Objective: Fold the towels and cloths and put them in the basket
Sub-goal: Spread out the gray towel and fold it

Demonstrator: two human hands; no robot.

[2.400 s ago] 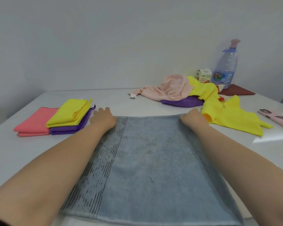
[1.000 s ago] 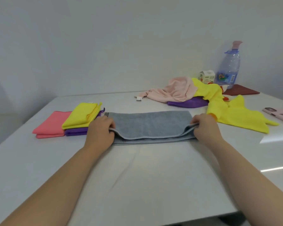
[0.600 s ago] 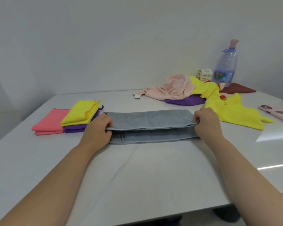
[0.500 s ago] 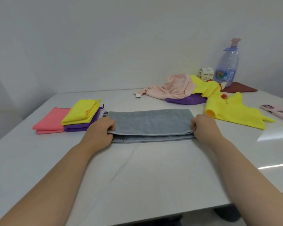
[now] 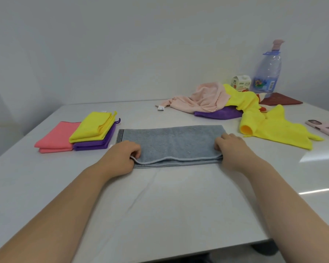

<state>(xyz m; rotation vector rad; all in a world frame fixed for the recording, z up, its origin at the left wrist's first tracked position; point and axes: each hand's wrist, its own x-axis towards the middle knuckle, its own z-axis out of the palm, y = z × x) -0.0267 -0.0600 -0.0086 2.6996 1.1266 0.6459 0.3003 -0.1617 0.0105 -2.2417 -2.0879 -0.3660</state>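
We are holding the grey towel (image 5: 175,141) at both ends, and it is lying folded into a long band across the middle of the white table (image 5: 160,205). Our left hand (image 5: 122,156) is pinching the near left corner of the upper layer between thumb and curled fingers, lifting that edge slightly off the layer beneath. Our right hand (image 5: 230,149) is curling over the right end, with its fingers bending onto the top layer and closing on it. The thumb is hiding under the hand.

As for containers, 1 clear plastic bottle (image 5: 267,73) with a blue handle and a pink top is standing upright at the far right by the wall. We cannot tell how full it is. 1 small carton (image 5: 240,83) is standing just to its left.

On the left, 3 folded cloths are sitting near the towel's striped end. A folded yellow cloth (image 5: 93,128) is resting on a folded purple cloth (image 5: 95,144), and a coral cloth (image 5: 55,137) is lying against them on their left.

Beyond our right hand a loose pile is spreading out. A peach towel (image 5: 203,99) is draping over a second purple cloth (image 5: 220,113). A crumpled yellow cloth (image 5: 273,130) is trailing toward us, its nearest fold lying just beside the grey towel's right end.

A dark red cloth (image 5: 279,101) is lying flat by the bottle, and a pink phone (image 5: 325,127) is lying at the table's right edge.
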